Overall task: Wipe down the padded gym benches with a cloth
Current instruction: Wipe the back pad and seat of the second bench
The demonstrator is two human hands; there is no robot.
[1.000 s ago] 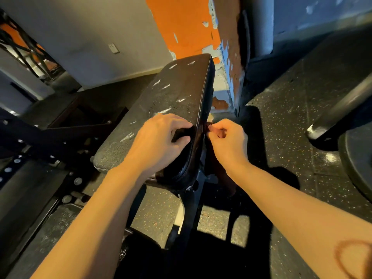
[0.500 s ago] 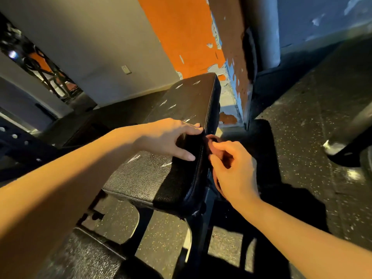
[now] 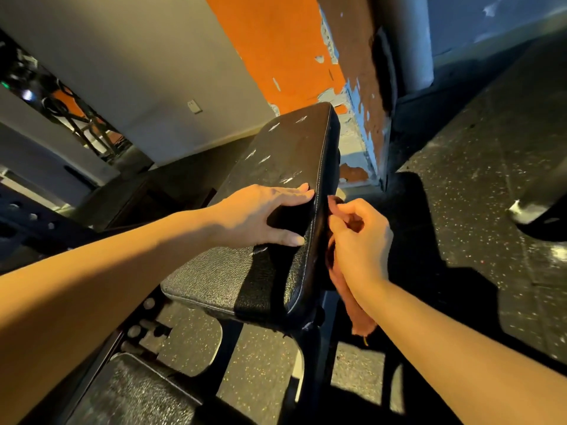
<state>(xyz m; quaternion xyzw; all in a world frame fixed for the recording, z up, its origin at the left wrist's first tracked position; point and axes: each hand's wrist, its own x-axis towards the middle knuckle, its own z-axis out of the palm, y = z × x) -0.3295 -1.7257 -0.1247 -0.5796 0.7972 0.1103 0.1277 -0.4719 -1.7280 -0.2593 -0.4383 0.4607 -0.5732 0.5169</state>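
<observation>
A black padded bench pad (image 3: 285, 154) with white scuff marks runs away from me on a dark metal frame. My left hand (image 3: 264, 214) rests on top of the pad near its right edge, fingers spread and nearly straight. My right hand (image 3: 359, 240) grips a reddish-brown cloth (image 3: 352, 305) against the pad's right side wall. The cloth hangs down below my wrist. A second black pad (image 3: 138, 391) lies low at the bottom left.
An orange wall with peeling paint (image 3: 276, 47) and a grey column (image 3: 408, 41) stand behind the bench. Speckled black rubber flooring (image 3: 491, 148) spreads to the right. A dark machine base (image 3: 540, 210) sits at the right edge, and a perforated rack (image 3: 27, 216) at the left.
My left hand has flattened from a curled hold on the pad's edge to spread fingers on top. My right hand has slid along the pad's side, and more cloth hangs below it.
</observation>
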